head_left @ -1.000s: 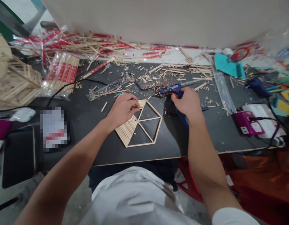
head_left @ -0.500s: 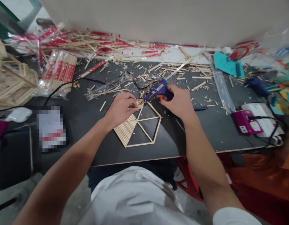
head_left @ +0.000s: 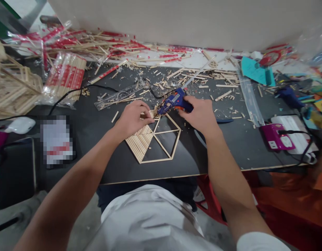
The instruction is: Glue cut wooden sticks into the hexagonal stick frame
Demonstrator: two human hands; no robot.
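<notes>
A six-sided frame of wooden sticks [head_left: 157,161] lies flat on the dark table, crossed by spokes. Its left side is filled with sticks laid side by side [head_left: 140,144]; the right sections are bare. My right hand [head_left: 199,113] is wrapped round the handle of a blue hot glue gun [head_left: 176,99], whose nozzle points down-left at the frame's upper corner. A clear glue stick [head_left: 198,74] sticks out of its back. My left hand [head_left: 136,118] rests over the frame's upper left, thumb and fingers pinched; whatever lies between the fingertips is hidden.
Cut stick pieces [head_left: 223,78] litter the table's back. Wrapped chopsticks [head_left: 65,76] and a clear ruler [head_left: 119,97] lie left. A pixelated rectangular object [head_left: 57,141] and a dark phone [head_left: 16,170] are farther left. At right sit a magenta power adapter [head_left: 277,136] and another blue glue gun [head_left: 290,96].
The glue gun's nozzle has shifted slightly left and down along the frame's top edge. My left hand has moved a little left, still pinched over the frame.
</notes>
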